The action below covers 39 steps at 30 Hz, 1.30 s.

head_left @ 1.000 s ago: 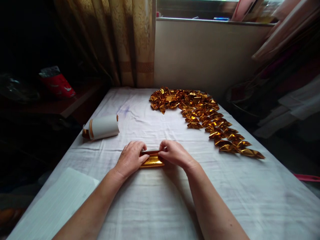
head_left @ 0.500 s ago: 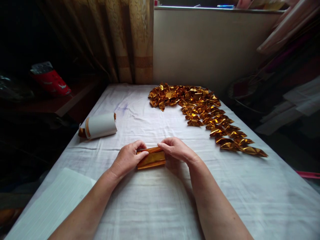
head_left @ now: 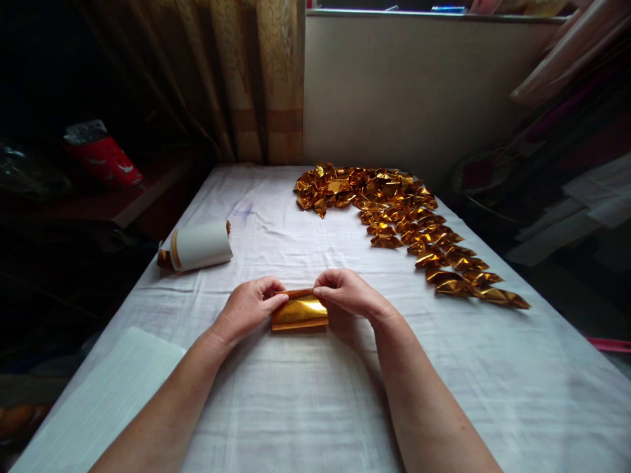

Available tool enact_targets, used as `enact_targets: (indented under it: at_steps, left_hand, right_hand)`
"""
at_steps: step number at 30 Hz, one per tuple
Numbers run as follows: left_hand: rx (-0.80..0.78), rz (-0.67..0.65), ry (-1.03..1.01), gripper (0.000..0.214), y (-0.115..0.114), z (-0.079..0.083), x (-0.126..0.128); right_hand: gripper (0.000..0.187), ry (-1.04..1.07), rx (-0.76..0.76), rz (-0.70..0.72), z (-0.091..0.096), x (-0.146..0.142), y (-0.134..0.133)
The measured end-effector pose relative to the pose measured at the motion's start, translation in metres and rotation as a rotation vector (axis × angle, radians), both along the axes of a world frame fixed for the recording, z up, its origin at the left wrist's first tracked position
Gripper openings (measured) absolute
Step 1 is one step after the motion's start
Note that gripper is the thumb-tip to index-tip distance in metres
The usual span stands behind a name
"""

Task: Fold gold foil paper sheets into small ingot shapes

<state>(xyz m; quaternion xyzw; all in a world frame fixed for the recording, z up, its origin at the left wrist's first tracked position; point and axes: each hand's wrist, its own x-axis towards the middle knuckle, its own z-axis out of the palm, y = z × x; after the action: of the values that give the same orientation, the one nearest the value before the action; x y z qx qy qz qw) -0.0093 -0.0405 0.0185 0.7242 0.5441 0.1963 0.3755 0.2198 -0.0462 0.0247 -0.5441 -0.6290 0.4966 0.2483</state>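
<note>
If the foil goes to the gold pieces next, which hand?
Likely the right hand: it pinches the foil, as does the left hand, but sits nearer the gold pieces.

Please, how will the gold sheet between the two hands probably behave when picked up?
The gold sheet is probably light, as it looks thin where the left hand and right hand pinch its far edge. It likely bends easily, since it curves. Its shiny surface may be slippery.
</note>
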Motion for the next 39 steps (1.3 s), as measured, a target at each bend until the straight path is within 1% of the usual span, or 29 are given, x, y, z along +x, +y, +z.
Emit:
enact_targets:
  at_steps: [4,9,13,15,18,23,30,35,39]
  left_hand:
    - [-0.003,0.017,-0.011,0.023,0.0,-0.003,0.0]
    - [0.049,0.016,0.082,0.02,-0.003,0.004,0.003]
    - [0.158,0.0,0.24,0.02,-0.005,0.005,0.006]
    - [0.229,0.003,0.315,0.019,-0.006,0.003,0.007]
    - [0.313,-0.012,0.356,0.017,-0.006,-0.001,0.008]
    - [0.345,-0.032,0.391,0.016,-0.006,-0.004,0.009]
    - [0.359,-0.027,0.415,0.015,-0.006,-0.004,0.01]
    - [0.376,-0.037,0.487,0.016,-0.007,-0.004,0.013]
    - [0.407,-0.015,0.514,0.008,-0.01,-0.003,0.016]
  right_hand:
    - [0.016,-0.069,0.044,0.03,0.0,0.0,0.001]
    - [0.018,-0.181,0.048,0.021,-0.002,-0.001,0.001]
    - [0.015,-0.365,0.093,-0.015,-0.003,-0.004,0.001]
    - [0.015,-0.461,0.12,-0.024,-0.002,-0.007,0.001]
    - [0.017,-0.548,0.135,-0.017,0.003,-0.011,-0.001]
    - [0.02,-0.585,0.145,-0.022,0.007,-0.015,-0.003]
    - [0.018,-0.656,0.152,-0.025,0.005,-0.016,-0.002]
    - [0.019,-0.699,0.16,-0.053,0.006,-0.019,-0.002]
    - [0.019,-0.783,0.178,-0.081,0.004,-0.024,-0.003]
